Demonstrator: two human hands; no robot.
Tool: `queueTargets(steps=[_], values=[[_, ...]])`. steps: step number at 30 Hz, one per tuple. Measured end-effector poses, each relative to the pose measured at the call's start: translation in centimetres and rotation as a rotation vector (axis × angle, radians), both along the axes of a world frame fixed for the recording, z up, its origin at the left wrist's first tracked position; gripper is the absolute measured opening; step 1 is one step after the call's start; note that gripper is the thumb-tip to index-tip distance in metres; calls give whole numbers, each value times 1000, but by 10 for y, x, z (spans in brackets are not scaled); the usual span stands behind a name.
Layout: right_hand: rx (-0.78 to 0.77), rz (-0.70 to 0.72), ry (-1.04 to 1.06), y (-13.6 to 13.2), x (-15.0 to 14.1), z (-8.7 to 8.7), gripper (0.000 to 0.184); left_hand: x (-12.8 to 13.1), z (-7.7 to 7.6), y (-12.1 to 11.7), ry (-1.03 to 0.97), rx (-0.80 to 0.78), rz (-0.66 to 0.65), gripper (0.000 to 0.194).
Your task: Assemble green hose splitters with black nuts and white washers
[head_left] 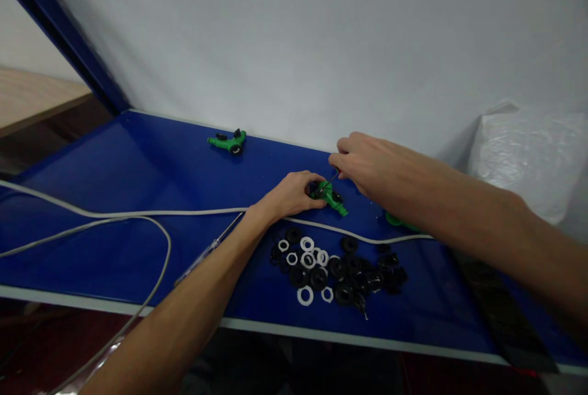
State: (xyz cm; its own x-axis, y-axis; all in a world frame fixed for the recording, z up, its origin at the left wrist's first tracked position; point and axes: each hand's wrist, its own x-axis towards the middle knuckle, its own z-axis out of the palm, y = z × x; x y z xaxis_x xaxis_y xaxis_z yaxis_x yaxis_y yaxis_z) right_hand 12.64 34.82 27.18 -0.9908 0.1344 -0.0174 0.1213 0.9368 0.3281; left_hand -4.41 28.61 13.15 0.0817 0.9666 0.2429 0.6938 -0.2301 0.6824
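Note:
My left hand (296, 191) grips a green Y-shaped hose connector (339, 205) with black parts, resting low over the blue table. Coming from the right, my right hand (357, 156) is closed around a screwdriver (331, 179). Its thin shaft slants down to the connector; a bit of red shows at the handle, and the tip is hard to make out. Nearer to me lie loose black rings (318, 277) and white rings (305, 296), with small black parts (390, 266) on their right. A second green Y-shaped connector (226, 144) lies by the wall.
A pale cable (158, 214) crosses the blue table (114, 266) and passes under my left forearm. Beside that forearm lies a clear-handled screwdriver (206, 253). Part of a green piece (394, 219) shows beneath my right forearm. A plastic-wrapped bundle (528, 156) stands at right.

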Motion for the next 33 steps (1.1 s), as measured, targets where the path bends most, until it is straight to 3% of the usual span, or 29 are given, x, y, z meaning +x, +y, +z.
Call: queueTargets(steps=[6, 10, 21, 26, 33], values=[[-71, 8, -66, 28, -1, -5, 8, -1, -2, 0, -10, 21, -31, 50], [-88, 15, -34, 28, -1, -2, 15, -1, -1, 0, 5, 17, -49, 48], [-50, 1, -78, 29, -2, -4, 11, -1, -2, 1, 9, -2, -51, 51], [-20, -74, -66, 30, -6, -7, 16, -1, 0, -1, 1, -5, -62, 50], [-101, -52, -27, 28, -3, -7, 19, -2, -6, 2, 7, 30, -68, 50]])
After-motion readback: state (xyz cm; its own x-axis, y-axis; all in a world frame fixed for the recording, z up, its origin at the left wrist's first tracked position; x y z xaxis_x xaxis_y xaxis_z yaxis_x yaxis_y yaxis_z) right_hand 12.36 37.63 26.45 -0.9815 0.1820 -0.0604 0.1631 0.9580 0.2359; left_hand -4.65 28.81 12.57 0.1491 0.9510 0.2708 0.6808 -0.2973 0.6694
